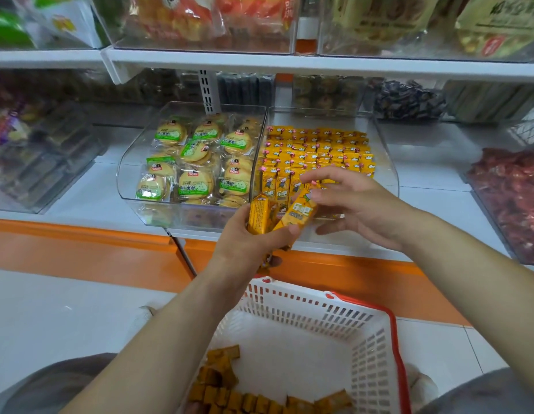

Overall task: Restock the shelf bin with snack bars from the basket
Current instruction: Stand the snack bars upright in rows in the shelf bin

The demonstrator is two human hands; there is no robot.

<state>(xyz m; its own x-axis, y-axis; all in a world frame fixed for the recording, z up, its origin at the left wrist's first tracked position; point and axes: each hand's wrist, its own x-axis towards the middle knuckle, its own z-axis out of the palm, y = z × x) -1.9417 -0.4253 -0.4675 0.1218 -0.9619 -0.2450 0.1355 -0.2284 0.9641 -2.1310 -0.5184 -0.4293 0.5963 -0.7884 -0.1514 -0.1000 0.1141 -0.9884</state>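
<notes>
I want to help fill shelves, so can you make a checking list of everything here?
Surface: white shelf, orange edge below.
Job's things: clear bin holds rows of yellow snack bars; white basket below holds more bars.
Clutter: biscuit bin right beside the clear bin.
Grippers: left hand grips a bundle of bars; right hand open, fingertips touching the top end of one bar.
Cables: nothing seen.
Surroundings: upper shelf of packets, more bins either side, white floor.
</notes>
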